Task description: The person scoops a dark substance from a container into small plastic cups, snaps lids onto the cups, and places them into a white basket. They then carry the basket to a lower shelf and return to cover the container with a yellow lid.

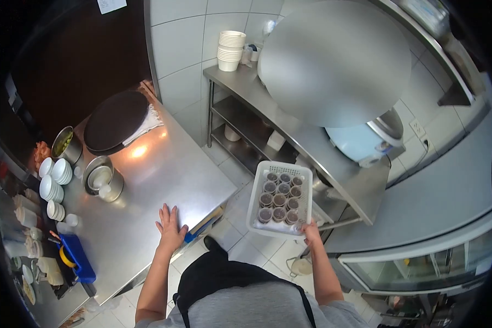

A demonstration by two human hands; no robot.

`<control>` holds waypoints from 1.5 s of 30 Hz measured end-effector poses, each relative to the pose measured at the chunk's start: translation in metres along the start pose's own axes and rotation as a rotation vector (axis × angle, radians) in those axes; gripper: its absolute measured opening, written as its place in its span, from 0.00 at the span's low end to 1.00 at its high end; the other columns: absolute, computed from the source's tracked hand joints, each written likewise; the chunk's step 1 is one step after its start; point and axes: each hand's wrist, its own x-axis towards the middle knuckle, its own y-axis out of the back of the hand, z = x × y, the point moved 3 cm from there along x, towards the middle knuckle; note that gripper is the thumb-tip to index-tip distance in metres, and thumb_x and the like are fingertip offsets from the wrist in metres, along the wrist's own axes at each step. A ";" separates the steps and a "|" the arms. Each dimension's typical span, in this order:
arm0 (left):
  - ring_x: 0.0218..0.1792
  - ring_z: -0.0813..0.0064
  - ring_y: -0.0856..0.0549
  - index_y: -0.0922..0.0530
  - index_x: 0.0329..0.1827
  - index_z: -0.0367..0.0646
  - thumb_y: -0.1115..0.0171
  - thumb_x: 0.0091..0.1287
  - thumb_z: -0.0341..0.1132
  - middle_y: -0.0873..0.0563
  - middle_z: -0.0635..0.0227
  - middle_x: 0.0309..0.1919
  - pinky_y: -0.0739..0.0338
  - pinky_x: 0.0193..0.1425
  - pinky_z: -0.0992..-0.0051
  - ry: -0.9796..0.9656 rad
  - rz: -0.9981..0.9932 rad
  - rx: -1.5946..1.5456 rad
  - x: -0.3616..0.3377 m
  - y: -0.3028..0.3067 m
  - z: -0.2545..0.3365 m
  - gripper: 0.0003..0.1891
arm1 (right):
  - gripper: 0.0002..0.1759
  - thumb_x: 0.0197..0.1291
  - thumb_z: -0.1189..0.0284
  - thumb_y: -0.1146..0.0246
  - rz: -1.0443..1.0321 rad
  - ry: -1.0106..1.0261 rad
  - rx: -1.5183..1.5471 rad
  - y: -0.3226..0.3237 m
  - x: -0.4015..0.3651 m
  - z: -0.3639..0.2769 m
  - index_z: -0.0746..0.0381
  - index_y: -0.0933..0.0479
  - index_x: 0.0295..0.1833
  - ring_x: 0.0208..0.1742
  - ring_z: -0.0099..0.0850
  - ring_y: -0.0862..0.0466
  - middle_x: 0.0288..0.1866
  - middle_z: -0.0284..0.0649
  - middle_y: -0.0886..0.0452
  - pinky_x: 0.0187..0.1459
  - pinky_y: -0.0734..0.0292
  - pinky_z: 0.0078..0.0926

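Note:
My right hand (311, 233) grips the near right corner of a white plastic basket (252, 210). Inside the basket stand several small clear cups (279, 200) with dark contents, set in rows. The basket is held over the tiled floor, between the steel table and the shelving. My left hand (171, 227) is at the near right edge of the steel table (169, 169), fingers spread, holding nothing.
On the table are a round dark tray (115, 121), steel pots (100, 177), stacked white bowls (50, 188) and a blue bin (77, 257). Steel shelving (246, 95) holds stacked paper cups (230, 50) and a light blue appliance (358, 143). A glass-fronted cooler (421, 268) stands right.

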 end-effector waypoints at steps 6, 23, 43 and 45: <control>0.77 0.44 0.60 0.44 0.74 0.43 0.35 0.57 0.34 0.59 0.48 0.77 0.63 0.74 0.40 -0.043 0.101 -0.096 0.094 -0.004 0.015 0.40 | 0.31 0.42 0.88 0.49 -0.033 -0.089 0.012 -0.026 0.093 0.002 0.63 0.26 0.57 0.27 0.25 0.27 0.34 0.36 0.23 0.28 0.32 0.23; 0.66 0.47 0.31 0.24 0.50 0.38 0.45 0.56 0.25 0.27 0.48 0.61 0.39 0.70 0.50 0.100 0.583 -0.015 0.166 0.017 0.024 0.16 | 0.42 0.38 0.85 0.50 -0.298 -0.198 0.422 -0.271 0.375 -0.016 0.50 0.40 0.66 0.50 0.51 0.22 0.57 0.46 0.30 0.37 0.19 0.63; 0.59 0.51 0.24 0.25 0.48 0.45 0.43 0.56 0.30 0.24 0.57 0.56 0.31 0.60 0.51 0.242 0.482 0.076 0.174 0.014 0.015 0.15 | 0.24 0.68 0.64 0.47 -0.253 -0.159 0.502 -0.436 0.657 -0.018 0.63 0.35 0.65 0.64 0.48 0.29 0.65 0.44 0.31 0.61 0.27 0.56; 0.59 0.50 0.24 0.25 0.48 0.45 0.43 0.55 0.30 0.24 0.57 0.56 0.31 0.60 0.51 0.249 0.475 0.091 0.176 0.015 0.015 0.15 | 0.27 0.67 0.57 0.46 -0.304 -0.172 0.478 -0.426 0.655 -0.019 0.60 0.36 0.66 0.64 0.47 0.29 0.66 0.44 0.31 0.61 0.28 0.56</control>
